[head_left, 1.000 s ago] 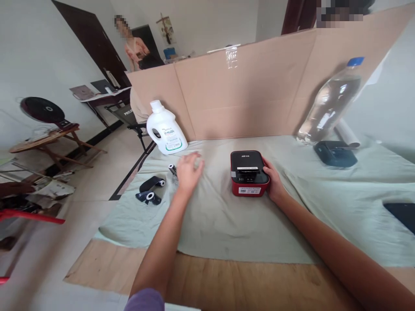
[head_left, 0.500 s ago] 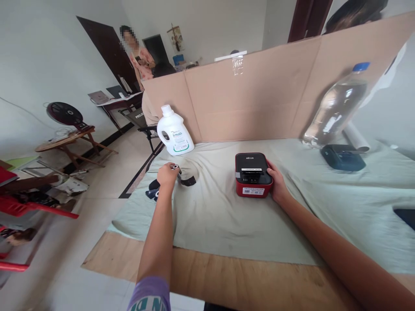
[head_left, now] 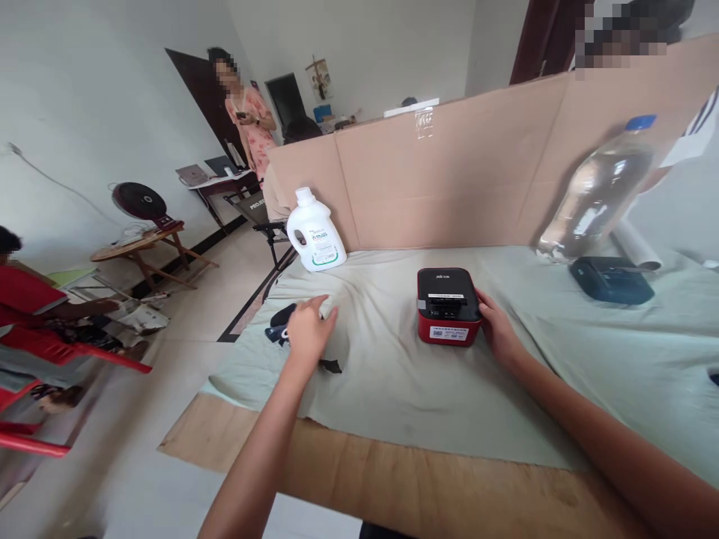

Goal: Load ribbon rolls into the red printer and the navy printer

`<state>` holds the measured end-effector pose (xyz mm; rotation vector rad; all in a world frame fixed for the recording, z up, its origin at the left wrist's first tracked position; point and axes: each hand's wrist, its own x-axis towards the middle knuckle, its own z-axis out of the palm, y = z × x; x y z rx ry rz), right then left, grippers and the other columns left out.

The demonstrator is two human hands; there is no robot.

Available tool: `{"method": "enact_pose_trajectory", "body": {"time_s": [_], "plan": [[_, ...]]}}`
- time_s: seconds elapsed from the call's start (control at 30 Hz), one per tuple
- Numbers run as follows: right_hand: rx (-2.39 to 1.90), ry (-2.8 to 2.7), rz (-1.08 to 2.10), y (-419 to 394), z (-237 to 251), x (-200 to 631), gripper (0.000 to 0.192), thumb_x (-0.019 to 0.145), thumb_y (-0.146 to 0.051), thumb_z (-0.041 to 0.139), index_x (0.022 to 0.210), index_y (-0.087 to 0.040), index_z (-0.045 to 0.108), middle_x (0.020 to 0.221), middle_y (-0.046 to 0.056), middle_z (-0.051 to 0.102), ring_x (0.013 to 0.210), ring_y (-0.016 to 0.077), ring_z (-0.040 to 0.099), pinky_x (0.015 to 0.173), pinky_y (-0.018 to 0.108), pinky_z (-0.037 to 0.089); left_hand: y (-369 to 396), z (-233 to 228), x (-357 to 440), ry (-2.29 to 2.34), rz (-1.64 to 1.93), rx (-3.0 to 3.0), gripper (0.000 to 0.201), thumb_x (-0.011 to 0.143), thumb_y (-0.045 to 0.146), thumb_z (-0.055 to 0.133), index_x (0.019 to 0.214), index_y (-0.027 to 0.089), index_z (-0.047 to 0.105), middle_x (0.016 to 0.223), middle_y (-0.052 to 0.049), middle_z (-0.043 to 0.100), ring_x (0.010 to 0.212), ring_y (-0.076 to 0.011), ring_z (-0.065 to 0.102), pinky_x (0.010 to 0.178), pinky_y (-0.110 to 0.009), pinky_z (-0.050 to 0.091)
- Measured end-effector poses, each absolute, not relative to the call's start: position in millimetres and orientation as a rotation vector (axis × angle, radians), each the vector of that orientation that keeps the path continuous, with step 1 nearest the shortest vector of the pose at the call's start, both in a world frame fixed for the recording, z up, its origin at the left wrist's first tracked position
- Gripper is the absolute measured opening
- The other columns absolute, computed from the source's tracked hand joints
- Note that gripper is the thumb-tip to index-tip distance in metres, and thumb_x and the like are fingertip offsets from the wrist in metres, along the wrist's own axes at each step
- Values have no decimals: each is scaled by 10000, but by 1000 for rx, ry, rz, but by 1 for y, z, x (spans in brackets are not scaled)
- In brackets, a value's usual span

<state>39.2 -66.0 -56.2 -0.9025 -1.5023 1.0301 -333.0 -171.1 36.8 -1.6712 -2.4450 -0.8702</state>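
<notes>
Left hand (head_left: pixel 306 333) hovers over the grey-green cloth (head_left: pixel 393 374) on the desk (head_left: pixel 393 486), fingers (head_left: pixel 323 307) loosely curled; a black ribbon strip (head_left: pixel 331 366) shows just beneath the wrist side of the hand, but whether the fingers grip it cannot be told. Dark ribbon rolls (head_left: pixel 279 323) lie just outboard of the left fingers, close to the cloth's left edge, beyond which the desk ends. Right hand (head_left: pixel 499 333) rests open against the right side of the red-and-black label printer (head_left: pixel 448 305), fingers flat to its wall, not closed round it. Printer sits upright, its long axis running away from the person, its labelled front face toward them. Bare cloth lies between the two hands and nearward to the wooden desk edge. White detergent jug (head_left: pixel 314 239) and cardboard screen (head_left: pixel 449 180) stand beyond the fingers.
</notes>
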Motion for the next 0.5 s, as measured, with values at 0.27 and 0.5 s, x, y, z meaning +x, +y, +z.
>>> {"method": "enact_pose_trajectory", "body": {"time_s": [0.27,0.5], "plan": [[-1060,-1856,743,-93,-43,30,1083,773,-536,783,1616,-242,170,1544,151,476,1392,368,490,1155,576,395,-113,3,-202,-2211,-2105,-2669,520,901,427,621,1367,196,631,1380,-65,649,1251,-248,633,1101,-376,474],[-775,-1906,678,-58,-11,-79,1027,777,-504,783,1580,-208,216,1515,179,481,1377,366,492,1150,554,393,-100,32,-284,-2227,-2480,-2171,510,787,325,712,1276,178,701,1322,-52,688,1252,-267,622,1134,-401,439]]}}
